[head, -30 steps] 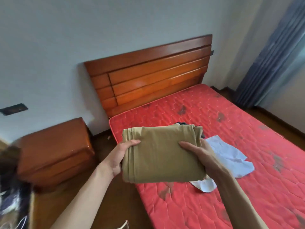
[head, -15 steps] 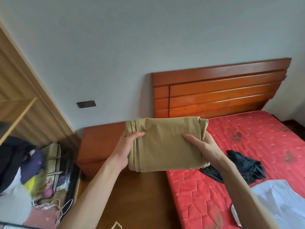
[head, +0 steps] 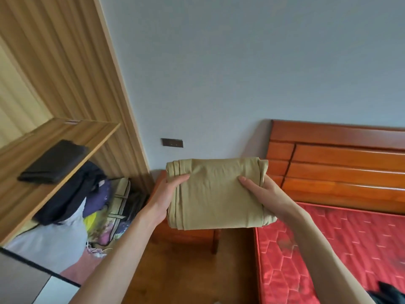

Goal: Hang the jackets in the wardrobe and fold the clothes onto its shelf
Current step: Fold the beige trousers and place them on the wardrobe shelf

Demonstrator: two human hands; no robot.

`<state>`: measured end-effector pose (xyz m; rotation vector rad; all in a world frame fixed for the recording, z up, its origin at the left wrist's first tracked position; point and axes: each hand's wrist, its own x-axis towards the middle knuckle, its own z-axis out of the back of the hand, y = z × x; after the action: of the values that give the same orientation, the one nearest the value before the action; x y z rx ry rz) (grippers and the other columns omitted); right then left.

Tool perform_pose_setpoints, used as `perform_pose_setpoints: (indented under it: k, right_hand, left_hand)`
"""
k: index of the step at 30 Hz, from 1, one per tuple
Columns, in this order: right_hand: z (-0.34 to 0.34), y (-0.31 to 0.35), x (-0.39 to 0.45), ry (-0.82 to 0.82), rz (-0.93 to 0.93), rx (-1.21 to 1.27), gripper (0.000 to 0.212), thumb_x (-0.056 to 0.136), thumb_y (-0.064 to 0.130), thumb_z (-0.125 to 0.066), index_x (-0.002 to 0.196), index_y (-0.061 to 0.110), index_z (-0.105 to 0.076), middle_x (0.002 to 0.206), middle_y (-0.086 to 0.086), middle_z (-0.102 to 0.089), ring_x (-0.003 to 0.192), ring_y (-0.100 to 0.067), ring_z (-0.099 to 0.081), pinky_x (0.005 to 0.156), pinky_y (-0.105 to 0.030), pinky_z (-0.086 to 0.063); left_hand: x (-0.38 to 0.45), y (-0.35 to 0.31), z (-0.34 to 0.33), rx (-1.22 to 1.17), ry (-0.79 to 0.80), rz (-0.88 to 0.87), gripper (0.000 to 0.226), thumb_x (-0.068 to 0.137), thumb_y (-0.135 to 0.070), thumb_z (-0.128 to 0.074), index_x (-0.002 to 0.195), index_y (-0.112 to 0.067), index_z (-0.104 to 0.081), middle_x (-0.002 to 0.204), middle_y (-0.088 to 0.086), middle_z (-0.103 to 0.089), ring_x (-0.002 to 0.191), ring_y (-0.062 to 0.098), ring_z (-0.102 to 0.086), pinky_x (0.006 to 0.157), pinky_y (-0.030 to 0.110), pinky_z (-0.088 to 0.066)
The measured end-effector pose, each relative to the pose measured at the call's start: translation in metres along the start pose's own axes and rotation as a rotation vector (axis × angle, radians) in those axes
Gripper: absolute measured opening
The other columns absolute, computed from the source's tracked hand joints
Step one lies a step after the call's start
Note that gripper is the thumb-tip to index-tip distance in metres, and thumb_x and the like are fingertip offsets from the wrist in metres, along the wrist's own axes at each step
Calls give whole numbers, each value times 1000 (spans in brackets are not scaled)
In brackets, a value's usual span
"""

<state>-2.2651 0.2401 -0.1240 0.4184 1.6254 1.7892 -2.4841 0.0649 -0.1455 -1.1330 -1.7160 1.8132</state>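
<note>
So both hands are clamping a folded tan garment (head: pixel 215 195) right now, the left hand (head: pixel 163 197) on one short side and the right hand (head: pixel 264 194) on the other, thumbs lying on top and fingers going underneath where I can't see them. The bundle is hanging in mid-air between the two grips, out in front of the chest, not resting on anything.

Handling-wise I'm guessing it's light and totally floppy, soft knit stuff, so the fold is only surviving because it's being pinched from both sides. Taking it by the two folded side edges like this is looking like the right call; grabbing one corner would probably let the layers slide open.

Looks: plain khaki, a neat rectangle, stacked fold layers showing along the edge beside the left grip, a bit of loose edge poking out past the right grip.

Off beyond the left grip the wardrobe shelf (head: pixel 72 137) is sitting with a dark folded garment (head: pixel 53 162) already on it. Beyond the right grip there's the red mattress (head: pixel 341 249) and the wooden headboard (head: pixel 341 163).
</note>
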Motion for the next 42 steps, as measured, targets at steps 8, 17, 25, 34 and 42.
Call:
perform_pose_setpoints:
  k: [8,17,25,34,42]
  right_hand:
    - [-16,38,144,85,58,-84,56,81,57,-81,124,29,-58,108,10,-74,93,-7,-73,70,-21,-54]
    - [-101,58,253,231,37,-109,67,72,61,-86,122,24,-61,110,4,-74,97,-15,-73,84,-36,-58]
    - [-175,93,290,744,-127,40,43,93,45,-70,126,16,-71,119,-9,-77,110,-28,-74,99,-47,-56]
    - [-304,123,325,745,-74,-35,46,86,39,-81,125,16,-70,108,-4,-80,100,-23,-77,89,-40,-61]
    - [-396,149,364,647,48,-56,42,80,32,-89,111,8,-74,96,-4,-81,87,-20,-79,66,-28,-60]
  left_hand:
    - [53,-23,38,-36,-173,94,58,70,-49,-86,123,-30,-69,112,-5,-79,117,22,-68,102,43,-49]
    - [71,-27,83,-175,-571,-53,58,80,-29,-87,131,-31,-61,119,-2,-75,107,20,-72,86,38,-58]
    - [70,-23,164,-269,-827,-93,55,88,-27,-80,137,-30,-55,118,3,-70,105,25,-69,79,39,-53]
    - [79,-25,287,-405,-953,-5,71,72,-40,-91,133,-16,-64,110,12,-78,98,35,-76,89,53,-61]
    - [89,-28,362,-433,-900,-2,61,78,-42,-88,130,-27,-61,116,4,-76,103,26,-73,71,35,-59]
